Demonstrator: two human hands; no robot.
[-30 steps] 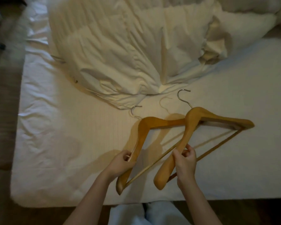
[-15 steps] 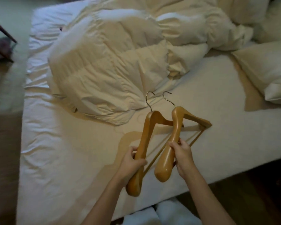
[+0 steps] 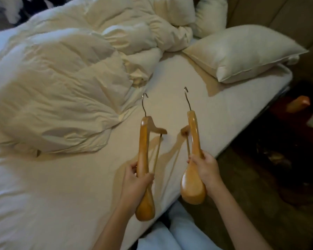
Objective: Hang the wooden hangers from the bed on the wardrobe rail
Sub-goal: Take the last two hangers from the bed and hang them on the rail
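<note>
I hold two wooden hangers with metal hooks above the white bed sheet [image 3: 197, 98]. My left hand [image 3: 135, 181] grips the lower arm of the left hanger [image 3: 144, 147]. My right hand [image 3: 205, 168] grips the lower arm of the right hanger [image 3: 193, 134]. Both hangers are seen nearly edge-on, hooks pointing away from me, a hand's width apart. No wardrobe rail is in view.
A crumpled cream duvet [image 3: 61, 73] fills the left and far side of the bed. A pillow [image 3: 242, 51] lies at the right, another behind it. The bed's edge runs diagonally at right, with dark floor [image 3: 278, 159] and a blurred orange-brown object [image 3: 298, 103] beyond.
Both hangers have been lifted off the sheet and pulled apart, turning from flat to edge-on. My view has swung right, bringing the pillows and floor into sight.
</note>
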